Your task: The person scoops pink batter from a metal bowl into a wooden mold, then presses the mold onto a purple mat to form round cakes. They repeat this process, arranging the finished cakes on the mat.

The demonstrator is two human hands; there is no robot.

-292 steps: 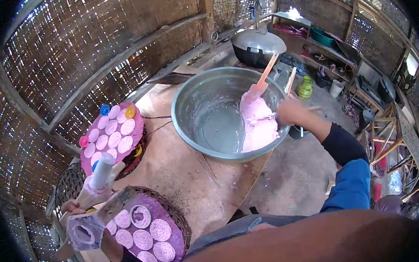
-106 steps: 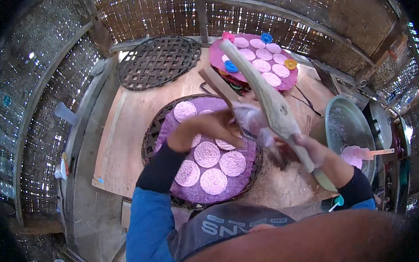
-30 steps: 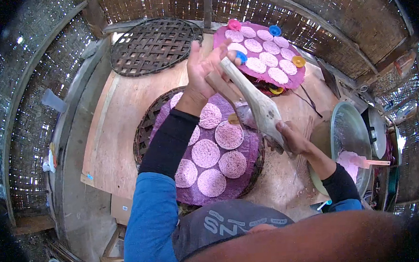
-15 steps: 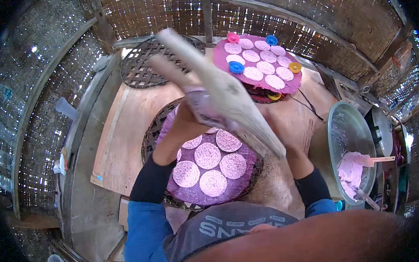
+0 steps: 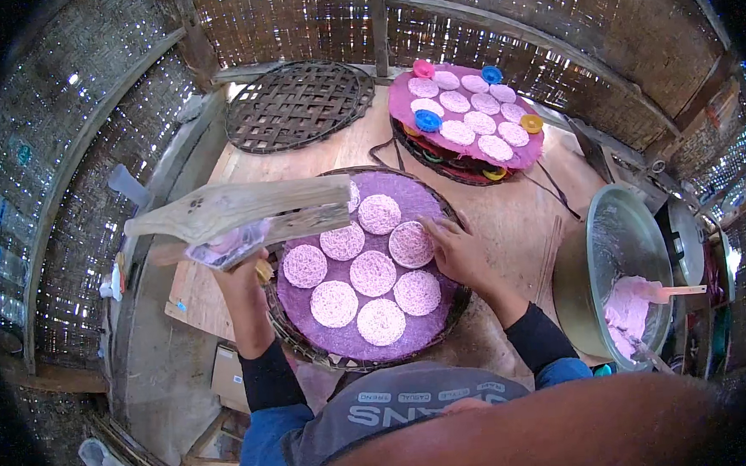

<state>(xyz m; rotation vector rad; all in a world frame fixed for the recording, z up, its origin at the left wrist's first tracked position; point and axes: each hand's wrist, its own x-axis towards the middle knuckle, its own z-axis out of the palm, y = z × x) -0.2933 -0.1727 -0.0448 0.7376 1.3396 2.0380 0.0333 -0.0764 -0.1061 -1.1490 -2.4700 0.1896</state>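
My left hand [image 5: 244, 284] is closed round a wooden two-armed hand press [image 5: 260, 207], tilted sideways, with pink dough in its middle. The press hangs over the left part of a round purple cloth [image 5: 345, 341]. Several flat discs of pink noodle strands [image 5: 372, 272] lie on this cloth, over a woven tray [image 5: 283, 324]. At the cloth's right side, the fingers of my right hand [image 5: 460, 253] are bent at the edge of a thin pale ring [image 5: 432, 248] around one disc. The press covers part of the far left discs.
A large metal basin [image 5: 568, 277] with pink dough [image 5: 629, 307] and a pink-handled spatula [image 5: 682, 291] stands at the right. Behind lie a bare woven tray [image 5: 297, 109] and a stacked tray of discs [image 5: 472, 111] with coloured plastic cups around it. Woven walls enclose the wooden table [image 5: 214, 281].
The press has swung left and turned level in my left hand. My right hand has let go of it and moved to the pale ring at the cloth's right.
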